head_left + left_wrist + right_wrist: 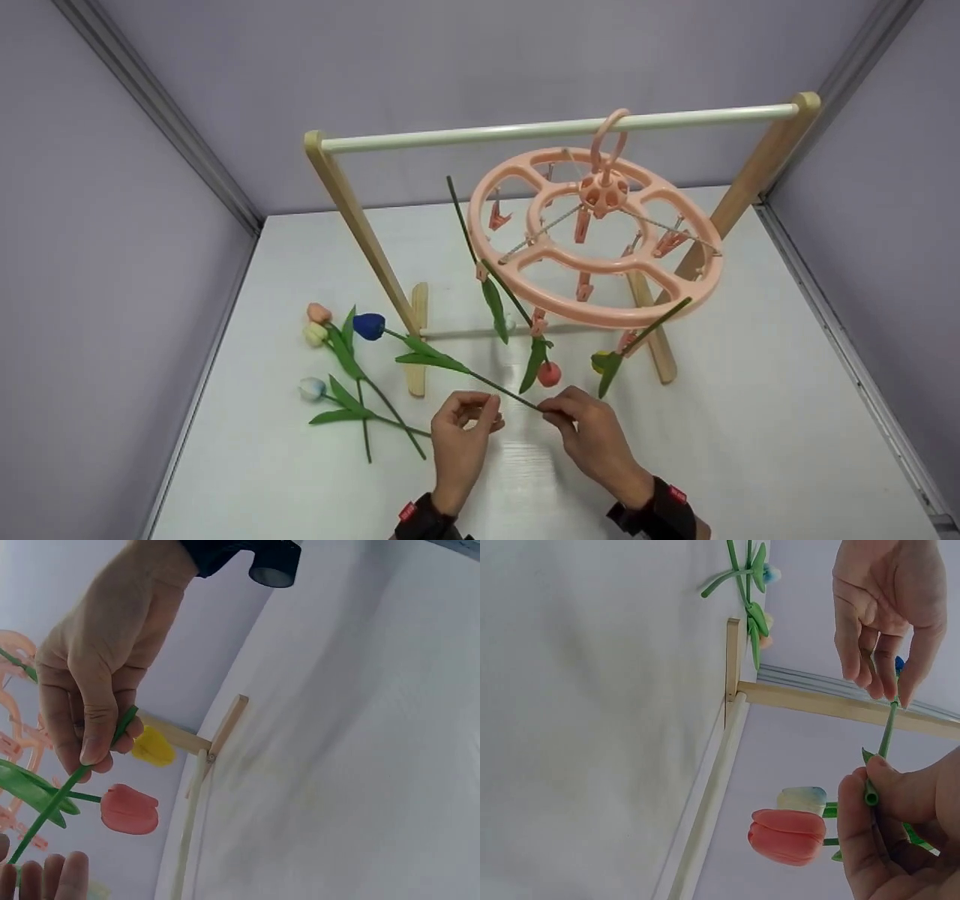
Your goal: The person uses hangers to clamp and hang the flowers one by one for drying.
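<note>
Head view: my right hand [596, 439] pinches the cut end of the blue tulip [369, 326] stem at lower centre, thumb and forefinger closed on it. My left hand [461, 435] sits just beside it, fingers curled round the stem further along, though contact is hard to confirm here. The bloom points to the left of the frame, above the table [750, 420]. The peg hanger [600, 240] hangs from the rail [555, 129] at upper centre with three stems already clipped; more tulips [330, 367] lie at left. I judge I am readying this stem for a peg; next it must be lifted to a free clip.

Left wrist view: fingers [94, 727] of one hand pinch the green stem, with a red tulip [129, 808] and a yellow one [152, 746] hanging close, detail the head view shows only small.

Right wrist view: the stem's cut end [871, 795] shows plainly between my right fingers [855, 817], and my left fingertips touch it higher up.
</note>
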